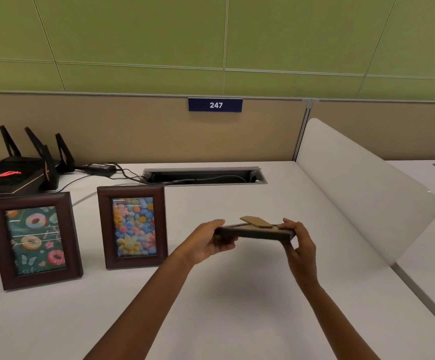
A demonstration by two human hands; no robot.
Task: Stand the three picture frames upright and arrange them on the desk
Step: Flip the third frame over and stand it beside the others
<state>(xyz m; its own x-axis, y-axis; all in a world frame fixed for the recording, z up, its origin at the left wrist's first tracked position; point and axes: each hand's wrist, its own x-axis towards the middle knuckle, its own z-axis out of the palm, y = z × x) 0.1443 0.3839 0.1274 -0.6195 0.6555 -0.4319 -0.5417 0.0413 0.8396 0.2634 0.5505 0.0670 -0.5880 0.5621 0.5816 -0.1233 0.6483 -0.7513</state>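
Note:
Two dark-brown picture frames stand upright on the white desk (237, 307). The donut-print frame (33, 240) is at the left and the flower-print frame (133, 227) stands to its right. The third frame (258, 233) is held flat in the air above the desk, face down, with its tan easel stand (256, 221) folded out slightly on top. My left hand (211, 241) grips its left end and my right hand (298, 242) grips its right end.
A black router with antennas (16, 172) and a power adapter (99, 168) with cables sit at the back left. A cable slot (206, 175) opens at the back middle. A white divider panel (361, 193) runs along the right side. A tan partition carries a label reading 247 (215, 105).

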